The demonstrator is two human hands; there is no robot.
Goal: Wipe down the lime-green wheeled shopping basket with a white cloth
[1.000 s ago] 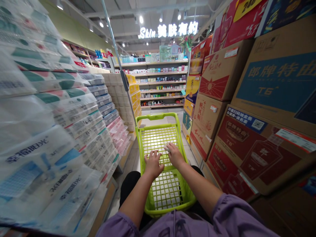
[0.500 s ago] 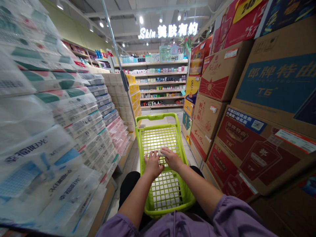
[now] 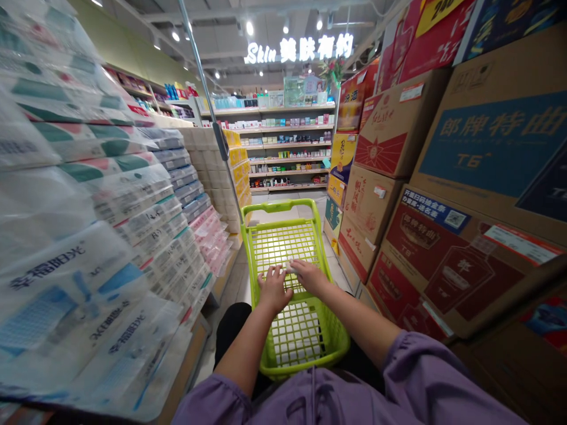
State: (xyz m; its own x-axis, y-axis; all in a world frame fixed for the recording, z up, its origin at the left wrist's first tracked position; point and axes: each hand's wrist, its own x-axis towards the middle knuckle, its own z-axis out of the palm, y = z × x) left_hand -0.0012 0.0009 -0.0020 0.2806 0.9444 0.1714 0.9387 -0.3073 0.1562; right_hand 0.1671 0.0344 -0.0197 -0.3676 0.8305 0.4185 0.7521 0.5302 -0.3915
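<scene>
Basket (image 3: 335,334), green, lies beneath my spread left grip (image 3: 273,289). Whether my right grip (image 3: 310,276) pinches anything, I cannot tell.

A: Left hand (image 3: 274,289), pose?
B: Back upward, fingers parted and slightly bent, pointing forward; thumb out toward the right hand (image 3: 310,276).
A: And the right?
B: Back upward, fingers closer together, angled leftward, tips just beside the left hand's. Undersides hidden, so grip unclear.
A: Forearms?
B: Left forearm (image 3: 248,348) and right forearm (image 3: 361,320) both bare, converging forward.
</scene>
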